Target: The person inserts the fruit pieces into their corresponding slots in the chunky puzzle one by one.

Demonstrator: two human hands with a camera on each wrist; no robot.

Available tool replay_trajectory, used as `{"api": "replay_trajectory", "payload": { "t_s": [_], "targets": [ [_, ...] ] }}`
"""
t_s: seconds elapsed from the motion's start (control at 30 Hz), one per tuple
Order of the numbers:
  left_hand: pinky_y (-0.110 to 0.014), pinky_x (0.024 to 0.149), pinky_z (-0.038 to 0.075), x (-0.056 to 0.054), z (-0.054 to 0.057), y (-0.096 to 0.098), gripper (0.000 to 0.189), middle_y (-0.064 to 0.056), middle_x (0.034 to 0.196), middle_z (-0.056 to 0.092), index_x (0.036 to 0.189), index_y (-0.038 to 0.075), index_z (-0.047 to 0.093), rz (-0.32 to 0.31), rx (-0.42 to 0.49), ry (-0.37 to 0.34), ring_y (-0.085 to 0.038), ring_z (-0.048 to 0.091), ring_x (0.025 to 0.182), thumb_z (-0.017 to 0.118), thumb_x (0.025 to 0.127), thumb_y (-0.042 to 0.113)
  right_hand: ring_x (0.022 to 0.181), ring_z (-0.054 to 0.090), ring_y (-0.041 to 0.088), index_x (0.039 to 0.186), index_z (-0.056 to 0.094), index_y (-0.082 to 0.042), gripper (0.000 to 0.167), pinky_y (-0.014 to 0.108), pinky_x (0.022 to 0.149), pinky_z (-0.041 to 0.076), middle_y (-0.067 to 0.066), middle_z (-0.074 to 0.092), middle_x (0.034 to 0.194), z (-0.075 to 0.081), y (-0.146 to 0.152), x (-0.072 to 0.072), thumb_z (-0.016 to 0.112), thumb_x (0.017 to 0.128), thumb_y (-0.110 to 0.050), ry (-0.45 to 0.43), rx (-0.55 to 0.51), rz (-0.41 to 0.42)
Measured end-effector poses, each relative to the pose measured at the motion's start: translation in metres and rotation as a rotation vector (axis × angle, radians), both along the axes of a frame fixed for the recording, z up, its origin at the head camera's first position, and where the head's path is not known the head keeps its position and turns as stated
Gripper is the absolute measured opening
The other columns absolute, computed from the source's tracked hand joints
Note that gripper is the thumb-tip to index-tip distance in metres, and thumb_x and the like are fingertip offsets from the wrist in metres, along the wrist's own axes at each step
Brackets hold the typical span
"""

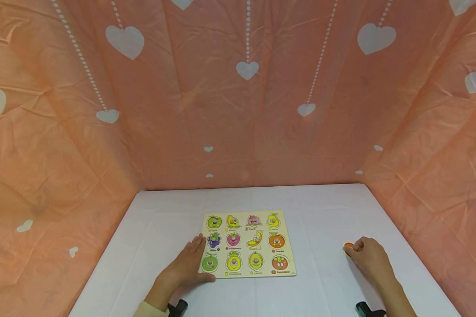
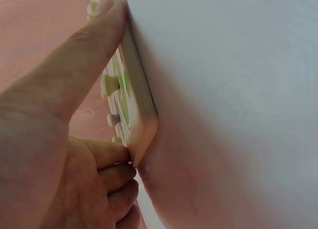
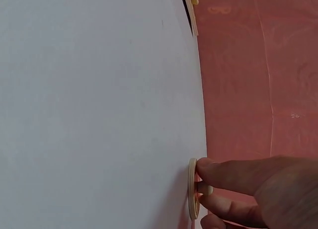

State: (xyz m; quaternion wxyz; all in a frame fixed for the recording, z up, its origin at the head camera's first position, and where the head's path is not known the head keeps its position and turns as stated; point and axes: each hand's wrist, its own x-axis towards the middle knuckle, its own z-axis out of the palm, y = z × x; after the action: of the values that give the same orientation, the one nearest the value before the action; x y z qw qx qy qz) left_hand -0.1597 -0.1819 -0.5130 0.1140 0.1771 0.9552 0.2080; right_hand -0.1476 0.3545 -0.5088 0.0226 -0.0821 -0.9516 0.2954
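A pale yellow fruit puzzle board [image 1: 243, 250] lies on the white table, bearing pictures of fruit in rows, many with knobs. My left hand [image 1: 188, 263] rests against its near left corner, fingers along the left side and thumb at the near edge. In the left wrist view the thumb [image 2: 82, 52] touches the board's side [image 2: 139, 90]. Off to the right, my right hand [image 1: 370, 257] pinches a round, orange-coloured wooden puzzle piece [image 1: 347, 247]. The right wrist view shows the piece [image 3: 193, 189] edge-on, its knob [image 3: 204, 188] between the fingers, close to the table surface.
A white cloth covers the table [image 1: 321, 211]. Orange sheeting [image 1: 254, 132] with white hearts encloses the back and both sides. A dark strap part [image 1: 177, 308] shows by the left wrist, another [image 1: 369, 309] by the right.
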Motion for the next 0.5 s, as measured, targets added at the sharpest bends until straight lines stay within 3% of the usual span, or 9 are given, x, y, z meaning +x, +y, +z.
{"api": "replay_trajectory", "payload": {
  "t_s": [0.5],
  "targets": [
    [-0.056,0.134,0.020,0.002,0.005,0.001,0.124,-0.033,0.172,0.024,0.162,-0.015,0.029,0.006,0.000,-0.014,-0.044,0.021,0.162,0.094,0.079,0.049,0.078,0.058,0.022,0.093,0.067,0.004,0.024,0.033,0.065,0.048,0.010,0.066,0.086,0.007,-0.020,-0.018,0.081,0.092,-0.016,0.107,-0.047,0.037]
  ]
}}
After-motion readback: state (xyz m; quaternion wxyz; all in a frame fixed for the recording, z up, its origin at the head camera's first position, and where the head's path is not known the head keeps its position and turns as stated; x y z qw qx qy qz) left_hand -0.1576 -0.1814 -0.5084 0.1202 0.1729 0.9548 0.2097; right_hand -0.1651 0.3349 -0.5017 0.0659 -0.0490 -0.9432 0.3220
